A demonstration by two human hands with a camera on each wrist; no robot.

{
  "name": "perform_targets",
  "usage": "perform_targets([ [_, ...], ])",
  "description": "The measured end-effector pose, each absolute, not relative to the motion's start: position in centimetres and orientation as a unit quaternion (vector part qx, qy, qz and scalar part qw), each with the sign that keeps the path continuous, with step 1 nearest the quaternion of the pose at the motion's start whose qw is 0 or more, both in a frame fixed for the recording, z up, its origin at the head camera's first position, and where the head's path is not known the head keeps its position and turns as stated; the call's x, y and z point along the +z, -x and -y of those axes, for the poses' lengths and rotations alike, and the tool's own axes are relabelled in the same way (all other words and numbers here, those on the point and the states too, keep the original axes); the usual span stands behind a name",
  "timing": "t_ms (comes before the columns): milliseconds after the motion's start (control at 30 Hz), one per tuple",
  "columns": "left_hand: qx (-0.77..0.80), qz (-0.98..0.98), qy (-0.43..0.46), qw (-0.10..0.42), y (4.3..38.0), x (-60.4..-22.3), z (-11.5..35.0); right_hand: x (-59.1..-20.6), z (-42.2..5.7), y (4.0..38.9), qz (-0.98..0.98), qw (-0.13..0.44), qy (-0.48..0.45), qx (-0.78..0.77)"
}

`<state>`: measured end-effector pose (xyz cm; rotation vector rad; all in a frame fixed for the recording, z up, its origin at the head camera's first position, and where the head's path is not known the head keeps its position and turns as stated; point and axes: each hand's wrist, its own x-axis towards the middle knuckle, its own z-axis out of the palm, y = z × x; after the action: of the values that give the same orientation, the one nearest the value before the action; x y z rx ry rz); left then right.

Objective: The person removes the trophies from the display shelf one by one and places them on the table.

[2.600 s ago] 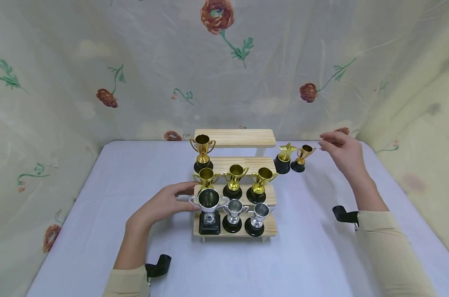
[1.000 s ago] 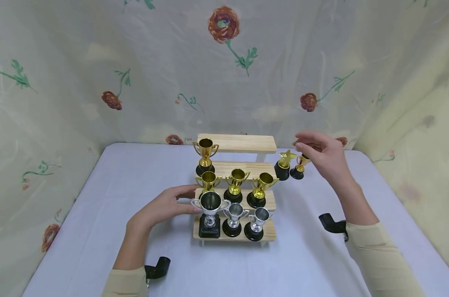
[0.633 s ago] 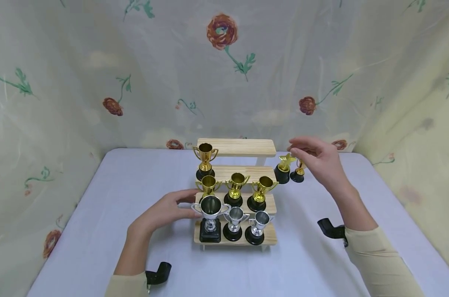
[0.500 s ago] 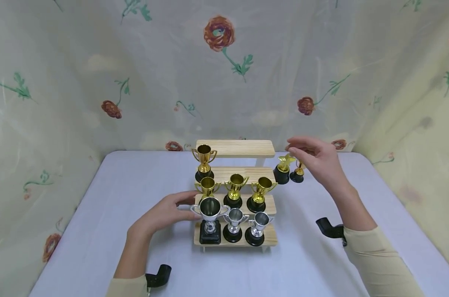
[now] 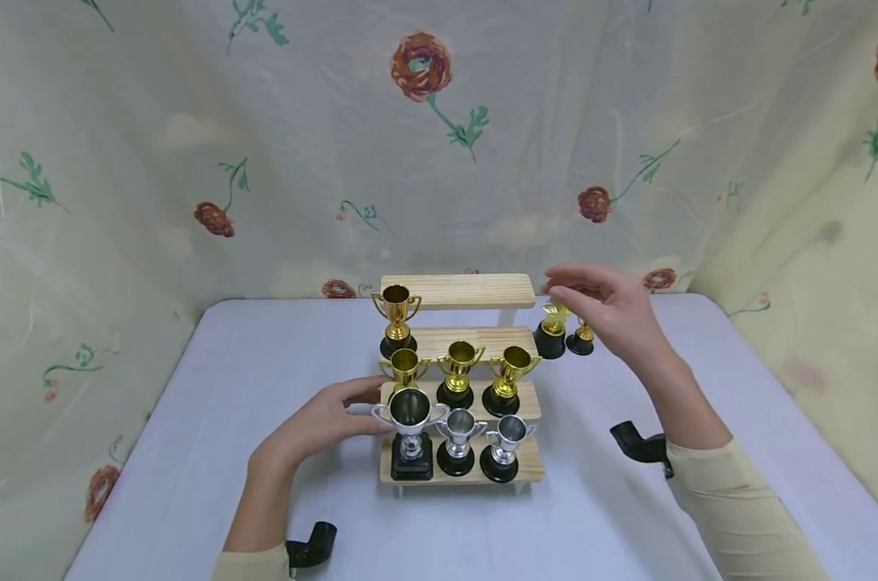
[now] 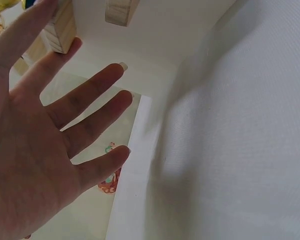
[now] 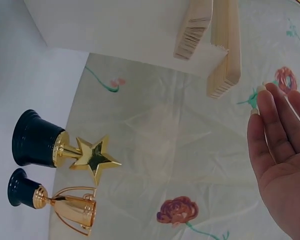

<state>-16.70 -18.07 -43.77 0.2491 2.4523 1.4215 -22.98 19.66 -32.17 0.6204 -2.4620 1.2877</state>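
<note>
Your left hand (image 5: 323, 418) pinches the stand (image 5: 457, 290) at its left end, presumably to steady it. Your right hand (image 5: 616, 311), empty and loosely extended, hovers above the star trophy (image 7: 62, 149), upright on the surface (image 5: 570, 484) just right.

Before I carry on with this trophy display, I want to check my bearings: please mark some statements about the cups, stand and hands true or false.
1. Three silver cups stand on the lowest shelf. True.
2. The largest silver cup is the middle one. False: it stands at the left end.
3. The left hand is at the wooden stand's left side. True.
4. The right hand grips the star trophy. False: it holds nothing.
5. The star trophy stands on the table, right of the stand. True.
</note>
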Motion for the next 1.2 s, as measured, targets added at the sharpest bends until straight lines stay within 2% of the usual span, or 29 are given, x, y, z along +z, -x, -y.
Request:
perform_targets([
  [367, 0.494, -0.852, -0.095, 0.145, 16.6, -44.0, 18.1, -32.3, -18.2, 23.6, 0.832, 0.13, -0.266, 0.469],
  [1200, 0.491, -0.854, -0.098, 0.142, 16.8, -43.7, 18.1, -31.8, -15.1, 23.6, 0.843, 0.1, -0.306, 0.431],
])
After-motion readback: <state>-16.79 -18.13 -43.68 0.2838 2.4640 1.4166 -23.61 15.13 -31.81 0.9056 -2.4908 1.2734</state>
